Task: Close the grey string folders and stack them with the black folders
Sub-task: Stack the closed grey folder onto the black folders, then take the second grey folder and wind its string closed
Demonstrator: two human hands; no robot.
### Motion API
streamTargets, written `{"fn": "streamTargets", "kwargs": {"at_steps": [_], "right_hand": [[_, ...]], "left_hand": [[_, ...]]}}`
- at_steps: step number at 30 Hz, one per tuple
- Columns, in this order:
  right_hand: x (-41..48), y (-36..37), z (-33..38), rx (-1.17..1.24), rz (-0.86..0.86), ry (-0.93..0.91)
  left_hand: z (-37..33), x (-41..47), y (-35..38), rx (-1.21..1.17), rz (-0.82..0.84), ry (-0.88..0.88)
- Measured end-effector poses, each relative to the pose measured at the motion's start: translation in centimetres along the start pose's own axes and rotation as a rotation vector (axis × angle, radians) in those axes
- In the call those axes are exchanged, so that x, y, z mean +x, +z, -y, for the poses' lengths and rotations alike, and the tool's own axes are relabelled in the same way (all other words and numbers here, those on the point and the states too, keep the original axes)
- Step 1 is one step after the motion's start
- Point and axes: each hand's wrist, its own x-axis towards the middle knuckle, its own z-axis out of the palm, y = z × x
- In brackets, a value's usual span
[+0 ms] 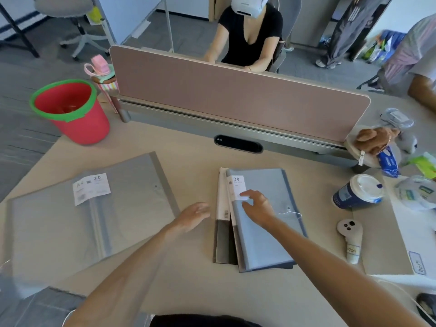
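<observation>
inside red bucket (70, 112), unclear contents

The beige desk (193, 159) carries an open grey folder (94, 208) left of the folder stack (257, 220); right of the stack sit a lidded coffee cup (359, 192) and a controller (350, 239).

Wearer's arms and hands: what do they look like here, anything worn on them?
Both forearms are bare to the frame edge, with no sleeves visible. The left hand and right hand show no gloves, watch, rings or markings. The left hand looks motion-blurred, so fine detail there is uncertain.
</observation>
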Motion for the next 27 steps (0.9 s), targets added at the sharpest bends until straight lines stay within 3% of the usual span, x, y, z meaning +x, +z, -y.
{"fn": "streamTargets", "kwargs": {"at_steps": [8,13,17,24,27], "right_hand": [[1.6,7.5,4.8,0.025,0.101,-0.083],[3.2,12.9,8.2,-0.015,0.253,-0.043],[3.9,16.8,10.6,0.045,0.284,0.029],[4.9,19.2,12.4,0.168,0.226,0.117],[5.2,19.2,13.0,0.181,0.178,0.173]], "left_hand": [[8.5,-4.4,-7.0,0.054,-0.211,-0.081],[14.2,-6.7,-11.8,0.521,-0.196,-0.006],[17.8,-8.2,-14.0,0.827,-0.147,-0.108],[20.1,-8.7,-16.6,0.776,-0.281,0.056],[20.0,-8.8,-17.3,0.645,-0.314,0.127]]}}
